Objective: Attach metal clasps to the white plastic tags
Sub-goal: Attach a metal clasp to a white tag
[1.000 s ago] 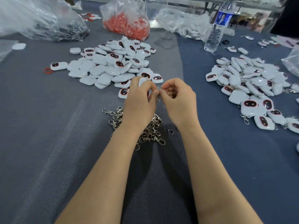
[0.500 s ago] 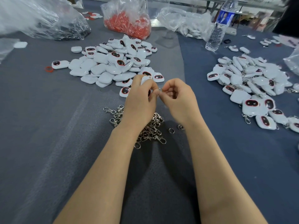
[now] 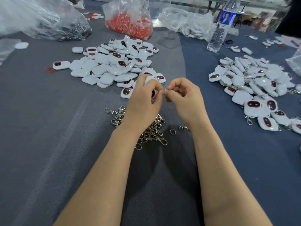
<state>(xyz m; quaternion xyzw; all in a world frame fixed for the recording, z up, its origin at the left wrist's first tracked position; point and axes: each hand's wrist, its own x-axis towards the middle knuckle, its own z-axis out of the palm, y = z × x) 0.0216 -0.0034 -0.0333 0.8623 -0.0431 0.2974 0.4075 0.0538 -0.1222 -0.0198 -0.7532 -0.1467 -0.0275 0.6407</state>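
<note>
White plastic tag (image 3: 149,79) is sitting gripped in the curled left hand (image 3: 143,98) above the metal clasp pile (image 3: 153,129), the right hand (image 3: 185,97) is pinching a small metal ring (image 3: 165,89) just beside it, and the water bottle (image 3: 219,30) far right is showing a blue label, text illegible.

water bottle (image 3: 220,28), bag of red pieces (image 3: 130,23), far side
</note>
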